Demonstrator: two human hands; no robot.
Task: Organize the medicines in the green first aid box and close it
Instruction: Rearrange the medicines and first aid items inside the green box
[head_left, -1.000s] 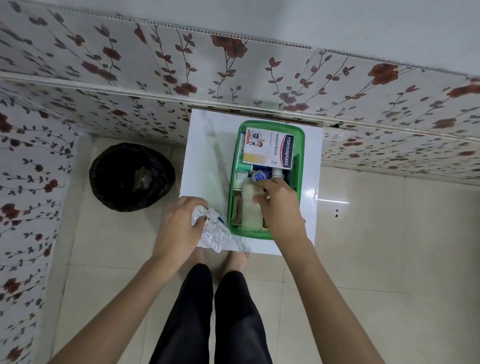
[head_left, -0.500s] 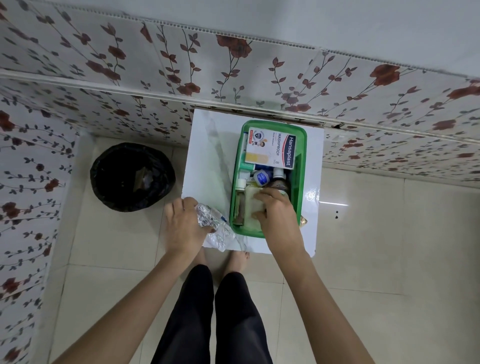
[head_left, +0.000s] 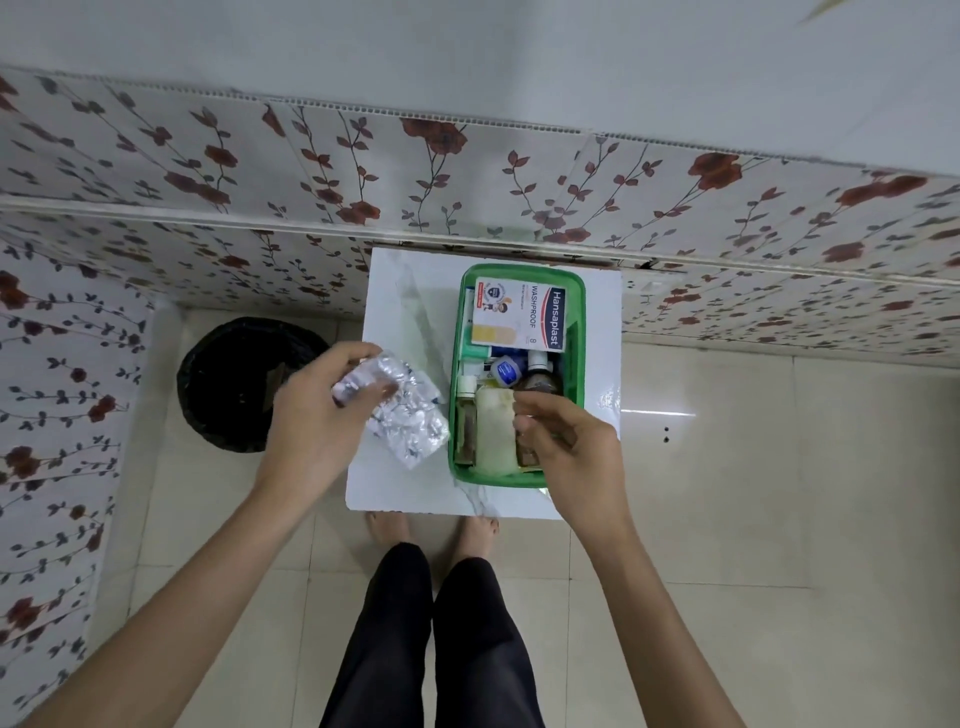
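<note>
A green first aid box (head_left: 519, 480) is set open on the right half of a white counter (head_left: 405, 301), its far end near the counter's back edge by the floral wall. A Hansaplast plaster carton (head_left: 519, 314) is laid flat across the far end of the box. Below it a small blue-labelled jar (head_left: 505, 370) and a brown bottle (head_left: 540, 382) are seen, and a pale cream bottle (head_left: 493, 434) is laid lengthwise in the near half, with a slim amber bottle (head_left: 467, 421) beside it along the left wall.

A bunch of silver blister strips (head_left: 408, 415) is grasped by the left hand (head_left: 317, 415), fingers and thumb clenched on its upper end, and is held above the counter just left of the box. The right hand (head_left: 576, 441) is held over the near right part of the box, its fingers loosely curled and nothing seen in its grip.

A black-lined bin (head_left: 234, 384) is seen on the floor to the left of the counter.
</note>
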